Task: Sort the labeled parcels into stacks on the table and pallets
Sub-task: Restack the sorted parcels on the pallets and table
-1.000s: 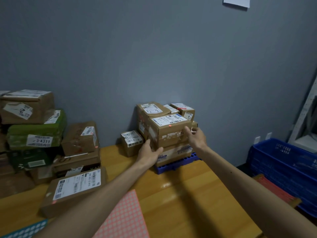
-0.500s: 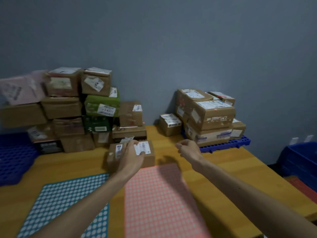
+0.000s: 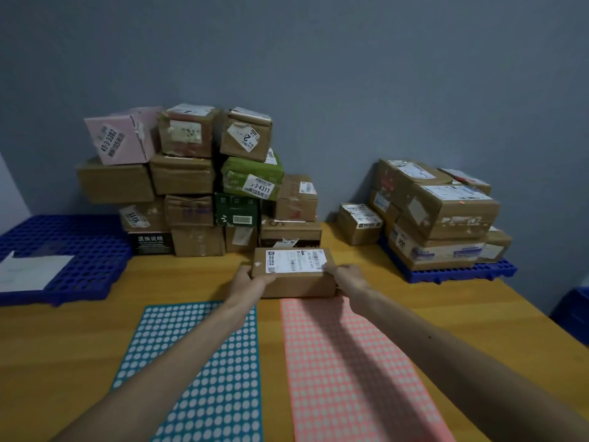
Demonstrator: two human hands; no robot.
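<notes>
A flat brown parcel [image 3: 294, 283] with a white shipping label lies on the wooden table [image 3: 446, 314], just beyond the sticker sheets. My left hand [image 3: 250, 280] grips its left end and my right hand [image 3: 347, 277] grips its right end, thumbs on the top. Behind it a tall pile of unsorted parcels [image 3: 191, 186] leans on the wall, with pink, green and brown boxes. At the right, a stack of brown labeled parcels [image 3: 443, 215] sits on a blue pallet [image 3: 462, 274].
A second blue pallet [image 3: 79, 247] at the left bears a white sheet of paper [image 3: 32, 271]. A teal dot-sticker sheet [image 3: 197, 371] and a pink one [image 3: 344, 371] lie on the near table. A small box [image 3: 358, 223] stands beside the right stack. A blue crate [image 3: 573, 314] is at far right.
Both hands left the stack on the right pallet and swung left. They now hold the flat labeled parcel at the table's middle. The view turned left with them.
</notes>
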